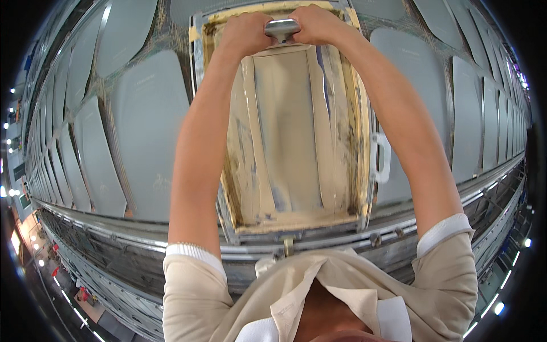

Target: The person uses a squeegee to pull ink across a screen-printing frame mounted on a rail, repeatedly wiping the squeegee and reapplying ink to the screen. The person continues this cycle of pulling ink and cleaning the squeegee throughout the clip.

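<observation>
At the far end of a screen-printing frame (361, 188) my left hand (245, 33) and my right hand (313, 25) are both closed on a metal-handled squeegee (282, 25), one at each side. Its lower edge is down at the top of the screen's mesh (285, 131), which is coated with beige ink in long streaks, with some blue smears. Yellowish tape lines the frame's inner border. A pale handle (382, 157) sticks out from the frame's right side, below my right forearm.
Rows of flat grey pieces (145, 137) lie on long benches to the left and right of the frame, curving off toward the rim. A metal rail (262, 249) runs crosswise between my body and the frame. Beyond the benches are walkways and lights at both edges.
</observation>
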Motion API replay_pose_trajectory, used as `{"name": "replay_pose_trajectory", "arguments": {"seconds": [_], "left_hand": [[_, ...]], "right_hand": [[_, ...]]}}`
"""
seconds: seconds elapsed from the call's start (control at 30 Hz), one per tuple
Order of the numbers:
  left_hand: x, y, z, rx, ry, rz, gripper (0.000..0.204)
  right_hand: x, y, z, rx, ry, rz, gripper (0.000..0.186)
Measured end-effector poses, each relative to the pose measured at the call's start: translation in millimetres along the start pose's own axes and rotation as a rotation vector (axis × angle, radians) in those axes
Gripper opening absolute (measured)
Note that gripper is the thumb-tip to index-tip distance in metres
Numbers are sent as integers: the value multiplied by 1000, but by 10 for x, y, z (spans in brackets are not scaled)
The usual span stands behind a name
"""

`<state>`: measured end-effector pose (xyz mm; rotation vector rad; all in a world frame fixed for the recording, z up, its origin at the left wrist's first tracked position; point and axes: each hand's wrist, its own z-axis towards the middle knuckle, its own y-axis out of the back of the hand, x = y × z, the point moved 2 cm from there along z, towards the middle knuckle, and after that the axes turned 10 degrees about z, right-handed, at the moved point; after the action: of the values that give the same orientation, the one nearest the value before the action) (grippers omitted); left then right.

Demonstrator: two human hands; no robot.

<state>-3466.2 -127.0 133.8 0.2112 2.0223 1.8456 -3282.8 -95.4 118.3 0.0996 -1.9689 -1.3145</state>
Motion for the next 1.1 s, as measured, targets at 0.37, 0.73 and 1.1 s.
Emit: {"name": "replay_pose_trajectory", "arguments": {"seconds": [0.37,0.73,1.1], "left_hand": [[-1482,-427,-2954,-85,-46,-51,18],[-1361,-218,-2790,-104,-53,-68,17],[22,130,213,-92,-13,118,25]], "right_hand": [[1351,-1335,-2778,-53,54,20,19],[1322,-1181,-2606,-31,24,55,18],[-199,188,185,-93,24,-3,28]]}}
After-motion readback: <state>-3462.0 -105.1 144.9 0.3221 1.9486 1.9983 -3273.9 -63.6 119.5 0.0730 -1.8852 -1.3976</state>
